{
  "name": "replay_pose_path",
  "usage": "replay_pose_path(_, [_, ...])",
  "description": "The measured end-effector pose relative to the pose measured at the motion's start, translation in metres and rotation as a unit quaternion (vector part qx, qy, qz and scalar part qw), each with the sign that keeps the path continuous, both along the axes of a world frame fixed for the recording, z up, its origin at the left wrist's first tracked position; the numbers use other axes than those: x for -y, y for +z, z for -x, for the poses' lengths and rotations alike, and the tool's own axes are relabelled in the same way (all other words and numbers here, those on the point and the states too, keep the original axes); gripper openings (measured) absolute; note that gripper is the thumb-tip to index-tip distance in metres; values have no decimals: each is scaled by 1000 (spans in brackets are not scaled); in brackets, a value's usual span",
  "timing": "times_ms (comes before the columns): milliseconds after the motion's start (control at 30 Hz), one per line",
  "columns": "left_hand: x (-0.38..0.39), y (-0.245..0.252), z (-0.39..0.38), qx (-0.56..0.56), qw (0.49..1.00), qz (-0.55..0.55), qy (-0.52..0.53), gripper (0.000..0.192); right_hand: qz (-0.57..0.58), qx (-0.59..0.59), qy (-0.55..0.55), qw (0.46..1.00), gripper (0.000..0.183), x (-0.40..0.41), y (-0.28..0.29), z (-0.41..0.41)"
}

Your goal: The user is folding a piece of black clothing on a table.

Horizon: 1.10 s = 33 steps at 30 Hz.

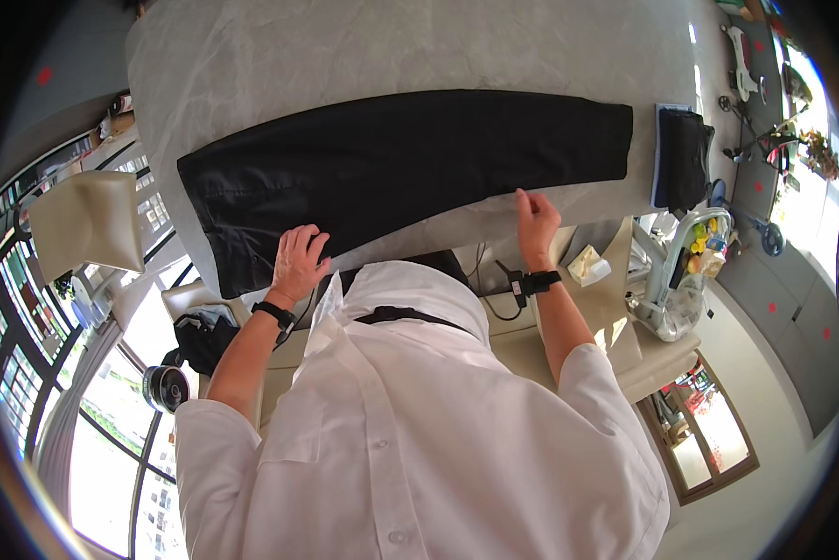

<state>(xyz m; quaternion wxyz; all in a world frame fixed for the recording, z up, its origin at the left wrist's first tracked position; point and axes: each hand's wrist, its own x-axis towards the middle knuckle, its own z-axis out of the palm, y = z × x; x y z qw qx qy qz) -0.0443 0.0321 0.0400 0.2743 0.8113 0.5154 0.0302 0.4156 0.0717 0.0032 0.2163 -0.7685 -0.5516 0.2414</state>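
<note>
A pair of black trousers (pixel 405 147), folded lengthwise, lies flat across the grey marbled tabletop (pixel 419 49). Its waist end is at the left and the leg hem at the right. My left hand (pixel 299 260) rests on the near edge by the waist end, palm down with fingers slightly bent and apart. Over at the near edge of the leg, my right hand (pixel 538 222) has its fingers curled. Its fingertips meet the edge of the cloth; whether they pinch it is hidden.
Folded dark clothes (pixel 685 161) lie at the table's right end. A cream chair (pixel 90 224) stands to the left. Behind the near edge is a beige sofa (pixel 517 350) with a tissue pack (pixel 587 266) and a black bag (pixel 206 339). A toy-filled carrier (pixel 699 245) sits at right.
</note>
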Motion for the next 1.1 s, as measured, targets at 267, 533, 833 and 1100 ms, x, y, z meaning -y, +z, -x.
replay_pose_path(267, [14, 6, -6, -36, 997, -61, 21, 53, 19, -412, -439, 798, 27, -29, -16, -51])
replay_pose_path(533, [44, -5, -8, -53, 992, -99, 61, 54, 39, -321, -303, 896, 22, -51, -26, -91])
replay_pose_path(833, [67, -10, -27, -88, 973, -114, 178, 56, 118, -266, -242, 926, 41, -46, -24, -118])
replay_pose_path(1100, [84, -12, -45, -147, 962, -16, 230, 73, -36, -330, -425, 842, 57, -54, -28, -171])
